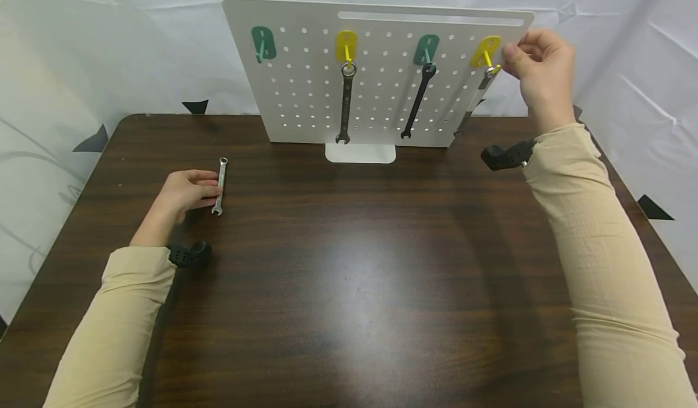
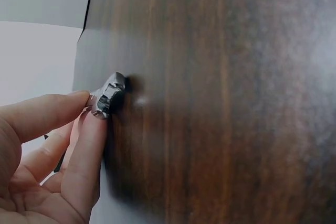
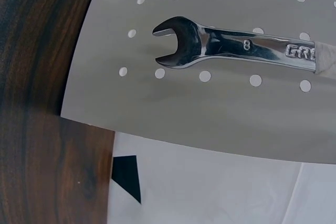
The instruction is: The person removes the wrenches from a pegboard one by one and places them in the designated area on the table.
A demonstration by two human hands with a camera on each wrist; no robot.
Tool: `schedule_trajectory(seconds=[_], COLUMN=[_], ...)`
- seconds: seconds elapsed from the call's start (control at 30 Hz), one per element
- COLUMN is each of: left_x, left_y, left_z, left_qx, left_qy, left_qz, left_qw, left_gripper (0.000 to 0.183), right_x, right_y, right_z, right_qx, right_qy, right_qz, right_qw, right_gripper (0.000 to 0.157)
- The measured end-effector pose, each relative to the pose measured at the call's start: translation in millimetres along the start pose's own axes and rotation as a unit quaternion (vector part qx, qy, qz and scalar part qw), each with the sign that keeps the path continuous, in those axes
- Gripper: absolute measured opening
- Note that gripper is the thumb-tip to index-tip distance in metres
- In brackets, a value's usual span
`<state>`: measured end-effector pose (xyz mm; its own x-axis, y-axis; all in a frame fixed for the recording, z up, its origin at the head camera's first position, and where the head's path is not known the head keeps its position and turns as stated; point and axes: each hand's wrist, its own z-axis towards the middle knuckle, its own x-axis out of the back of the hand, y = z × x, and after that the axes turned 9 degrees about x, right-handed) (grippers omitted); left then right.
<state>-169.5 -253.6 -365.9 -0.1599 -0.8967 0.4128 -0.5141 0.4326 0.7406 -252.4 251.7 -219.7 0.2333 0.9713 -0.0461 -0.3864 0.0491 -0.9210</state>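
My left hand (image 1: 188, 193) pinches a small silver combination wrench (image 1: 221, 180) at the table's left side; in the left wrist view, thumb and fingers meet at the wrench's shiny open end (image 2: 110, 97). At the upper right, my right hand (image 1: 540, 71) grips the right edge of a white pegboard (image 1: 305, 105), thumb in front and fingertips partly hidden. Beside the thumb, a taped silver wrench (image 1: 478, 96) hangs from a yellow hook (image 1: 485, 51). The right wrist view shows that wrench's open end (image 3: 181, 43), marked 8, against the board; the hand is outside that view.
On the board, a dark wrench (image 1: 346, 105) hangs from another yellow hook (image 1: 346, 45), and a black wrench (image 1: 418, 102) from a green hook (image 1: 426, 49). The leftmost green hook (image 1: 264, 43) is bare. A white foot (image 1: 360, 153) supports the board on the dark wooden table (image 1: 305, 262).
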Motion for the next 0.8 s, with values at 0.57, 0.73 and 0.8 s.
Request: schedule_trajectory(seconds=[0.57, 0.73, 0.8], left_x=[0.1, -1.1, -2.4], left_y=[-0.1, 5.9, 10.3], left_z=[1.4, -1.2, -3.1], left_qx=[0.001, -0.020, -0.028], left_qy=[0.011, 0.028, 0.025], left_qz=[-0.019, -0.036, -0.041], left_qw=[0.9998, 0.9988, 0.9985], left_gripper=[0.054, 0.054, 0.055], right_x=[-0.9, -0.4, -0.2], right_y=[-0.5, 0.1, 0.2], right_z=[-0.7, -0.7, -0.6], right_qx=[0.005, 0.004, 0.003], right_qy=[-0.003, 0.000, 0.000], right_qz=[-0.009, -0.006, -0.003], right_qw=[1.000, 1.000, 1.000], right_gripper=[0.007, 0.009, 0.009])
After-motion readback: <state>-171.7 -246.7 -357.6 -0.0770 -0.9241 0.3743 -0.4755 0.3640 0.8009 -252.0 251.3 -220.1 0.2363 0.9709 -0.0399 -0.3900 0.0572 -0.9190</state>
